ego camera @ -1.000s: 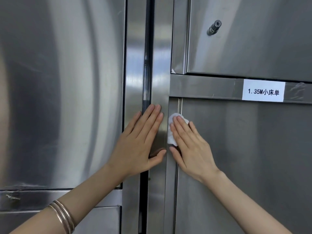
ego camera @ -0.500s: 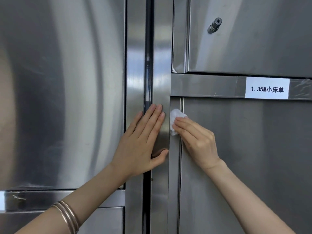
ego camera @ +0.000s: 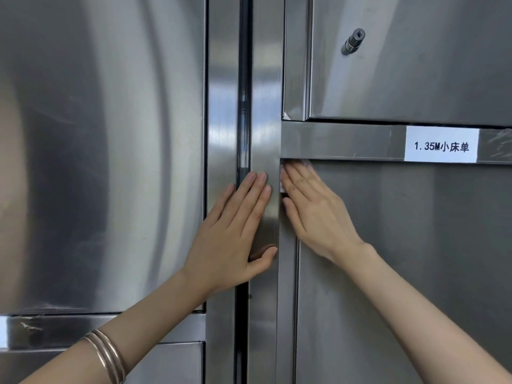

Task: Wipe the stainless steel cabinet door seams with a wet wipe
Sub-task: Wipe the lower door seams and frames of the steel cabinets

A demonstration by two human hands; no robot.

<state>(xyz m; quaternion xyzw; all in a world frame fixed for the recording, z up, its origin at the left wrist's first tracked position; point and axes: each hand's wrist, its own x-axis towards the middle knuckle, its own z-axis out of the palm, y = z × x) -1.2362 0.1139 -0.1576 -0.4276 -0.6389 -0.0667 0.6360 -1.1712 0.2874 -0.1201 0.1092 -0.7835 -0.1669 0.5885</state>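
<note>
Stainless steel cabinet doors fill the view. My right hand (ego camera: 313,209) lies flat with straight fingers on the lower right door (ego camera: 401,259), pressing a white wet wipe (ego camera: 282,187) into the door's top left corner, where the vertical seam meets the horizontal frame bar (ego camera: 346,142). Only slivers of the wipe show beside my fingers. My left hand (ego camera: 235,236) rests flat on the vertical frame post (ego camera: 266,106), fingers straight and pointing up, thumb out to the right.
A dark vertical gap (ego camera: 243,79) runs between the left cabinet (ego camera: 97,148) and the frame post. A lock cylinder (ego camera: 352,41) sticks out of the upper right door. A white label (ego camera: 442,145) is stuck on the horizontal bar.
My right hand has slid the wipe up the vertical seam to the door's top corner and flattened out over it. My left hand has stayed on the post.
</note>
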